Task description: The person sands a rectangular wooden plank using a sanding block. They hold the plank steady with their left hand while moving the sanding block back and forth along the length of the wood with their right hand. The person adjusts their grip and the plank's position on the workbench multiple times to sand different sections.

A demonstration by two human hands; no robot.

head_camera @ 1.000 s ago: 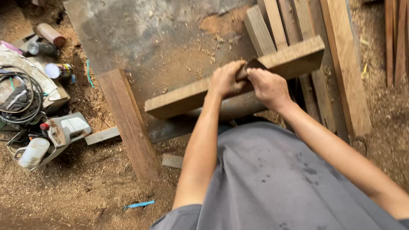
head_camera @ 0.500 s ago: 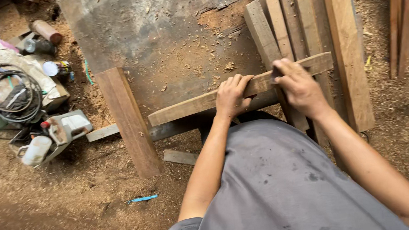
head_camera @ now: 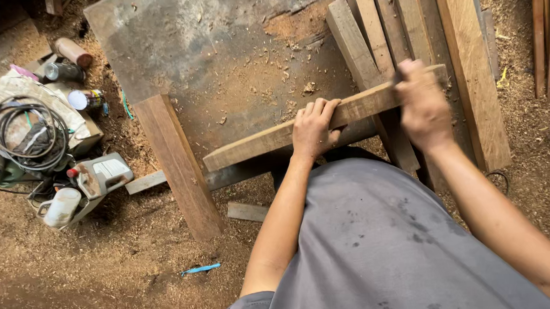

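**Both hands on the plank at the near edge of the workbench**

Our left hand (head_camera: 313, 128) lies fingers together over the wooden plank (head_camera: 286, 133), pressing it down. Our right hand (head_camera: 422, 104) is clenched around something dark at the plank's right end; motion blur hides what it is. A second ago both hands sat close together mid-plank; now the right has slid toward the end, so the working stroke has travelled along the wood. The plank lies along the near edge of the workbench (head_camera: 218, 56), across the stacked boards (head_camera: 466, 47). Our grey shirt (head_camera: 389, 249) hides what supports it.
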